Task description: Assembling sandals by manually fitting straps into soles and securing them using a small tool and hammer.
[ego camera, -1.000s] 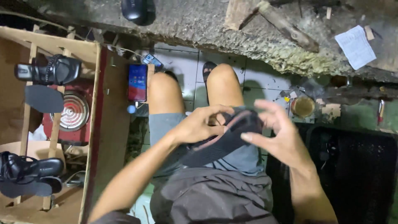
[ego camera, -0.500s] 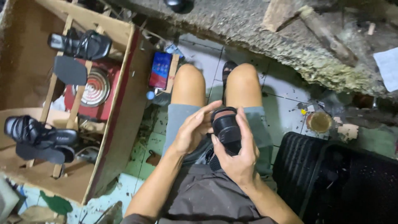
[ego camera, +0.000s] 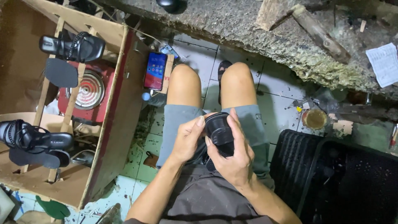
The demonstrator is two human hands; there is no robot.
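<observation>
- Fingers of both hands are closed on a black sandal sole (ego camera: 219,129), bent into a tight roll over the lap.
- Right hand (ego camera: 232,155) wraps the roll from beneath and the side; fingers curl over its top edge.
- Left hand (ego camera: 187,139) presses the roll's left flank, thumb tip at the upper rim — both hands equally near.
- Roll's open end faces up toward the camera; its long axis runs roughly from lap toward knees.
- Outward: grey shorts (ego camera: 178,120), tiled floor, a phone (ego camera: 156,70) leaning on a wooden crate (ego camera: 118,103).
- Crate holds strapped black sandals (ego camera: 74,46) on slats — well apart from the hands.
- Black woven mat (ego camera: 331,174) lies to the right.
</observation>
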